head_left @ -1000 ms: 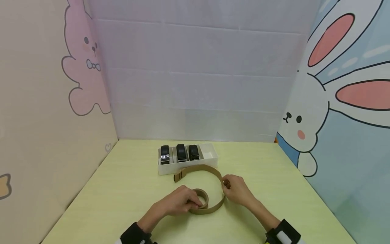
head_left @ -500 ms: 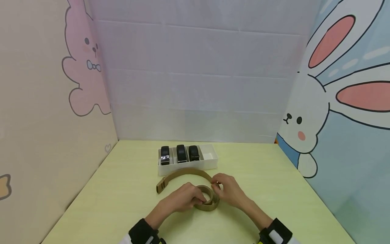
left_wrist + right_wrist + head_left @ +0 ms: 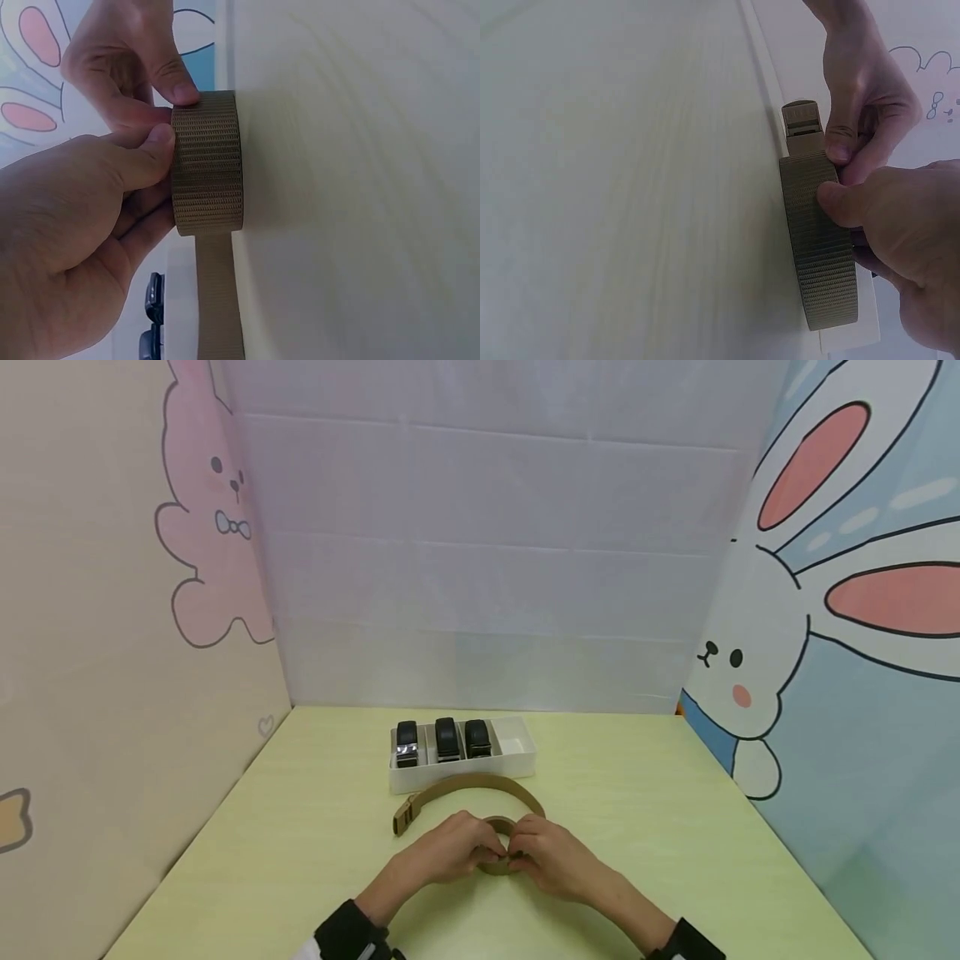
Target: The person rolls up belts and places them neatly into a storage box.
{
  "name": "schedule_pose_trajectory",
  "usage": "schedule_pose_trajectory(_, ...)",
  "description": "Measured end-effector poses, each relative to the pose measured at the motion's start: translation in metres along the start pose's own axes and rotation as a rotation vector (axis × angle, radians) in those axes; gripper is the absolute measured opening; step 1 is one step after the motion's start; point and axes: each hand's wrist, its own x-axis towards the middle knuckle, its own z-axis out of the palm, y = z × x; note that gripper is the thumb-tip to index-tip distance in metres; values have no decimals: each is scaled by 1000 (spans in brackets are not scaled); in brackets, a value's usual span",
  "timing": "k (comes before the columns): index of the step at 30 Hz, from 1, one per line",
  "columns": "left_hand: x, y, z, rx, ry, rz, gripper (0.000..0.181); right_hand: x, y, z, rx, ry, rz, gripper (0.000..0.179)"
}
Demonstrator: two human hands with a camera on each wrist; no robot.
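A tan woven belt (image 3: 480, 780) stands on its edge, partly rolled into a coil (image 3: 208, 165) with a loose length curving behind it to a buckle (image 3: 405, 816) on the left. My left hand (image 3: 453, 847) pinches the near left side of the coil between thumb and fingers. Close against it, my right hand (image 3: 558, 860) pinches the coil's right side, its thumb on the outer webbing in the right wrist view. The fingertips of both hands nearly meet at the coil. Part of the coil is hidden behind the fingers.
Behind the belt stands a white divided box (image 3: 462, 770) holding three rolled black belts (image 3: 447, 739) with shiny buckles; its right compartment holds none. The pale yellow table (image 3: 300, 827) meets a white back panel and two side walls with cartoon drawings.
My right hand has come left and toward me, from the belt's outer loop to the coil beside my left hand. The near loop has been drawn in, and the buckle end has shifted left overall.
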Motion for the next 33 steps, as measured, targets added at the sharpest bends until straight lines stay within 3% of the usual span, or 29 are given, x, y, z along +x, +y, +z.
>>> schedule_pose_trajectory(5,-6,-9,-4,-8,60,17,12,1,-1,0,9,-22,25,15)
schedule_pose_trajectory(8,-12,-17,-14,37,145,-42,9,2,-1,0,20,-41,52,15)
schedule_pose_trajectory(10,-17,-24,-24,101,208,-124,11,2,-1,-1,28,-55,67,14)
schedule_pose_trajectory(13,-23,-34,-37,221,258,-297,19,2,0,-2,38,-70,80,14)
schedule_pose_trajectory(16,-26,-45,-45,277,257,-438,19,3,-1,-4,45,-80,85,15)
schedule_pose_trajectory(18,-28,-51,-46,266,246,-500,10,3,-1,-5,48,-86,89,14)
schedule_pose_trajectory(20,-30,-55,-46,235,252,-523,7,3,-1,-5,56,-94,91,14)
schedule_pose_trajectory(25,-35,-53,-40,196,283,-532,20,3,1,-6,49,-98,90,15)
schedule_pose_trajectory(30,-38,-34,-34,207,279,-543,29,6,11,-5,31,-98,98,15)
schedule_pose_trajectory(33,-40,-19,-30,163,264,-501,33,9,18,-4,29,-100,114,15)
